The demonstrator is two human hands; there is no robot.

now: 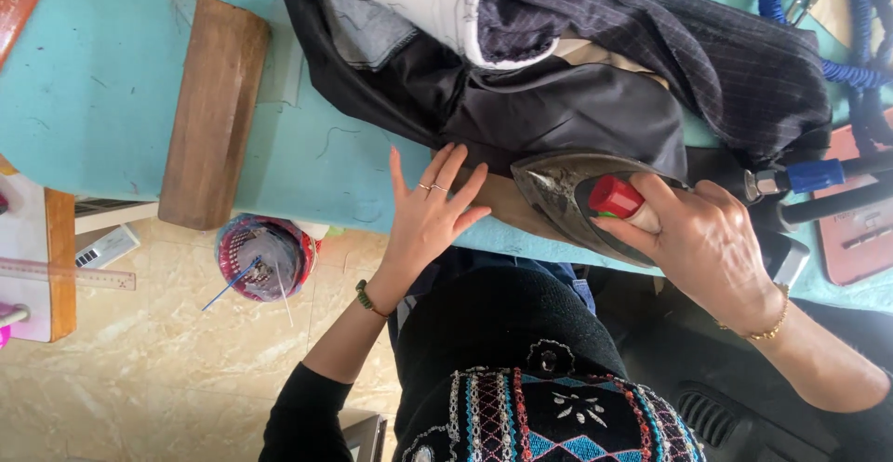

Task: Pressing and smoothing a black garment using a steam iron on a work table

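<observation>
Right hand (712,243) closed round iron (577,201) handle; left hand (430,211) open, flat by dark cloth (558,113). Fingers should stay clear of soleplate.

Left hand (430,209) laid flat, palm down, fingers spread and pointing away from the body, thumb angled out to the side. Thin rings on two fingers, a dark green beaded bracelet at the wrist. Forearm bare up to a black sleeve pushed to the elbow, arm bent and reaching forward. Right hand (699,239) curled in a closed grip, knuckles up, thumb and fingers wrapped round, back of the hand facing the camera. Slim gold chain bracelet at that wrist. Right forearm bare, stretched out from the lower right, wrist slightly bent.
</observation>
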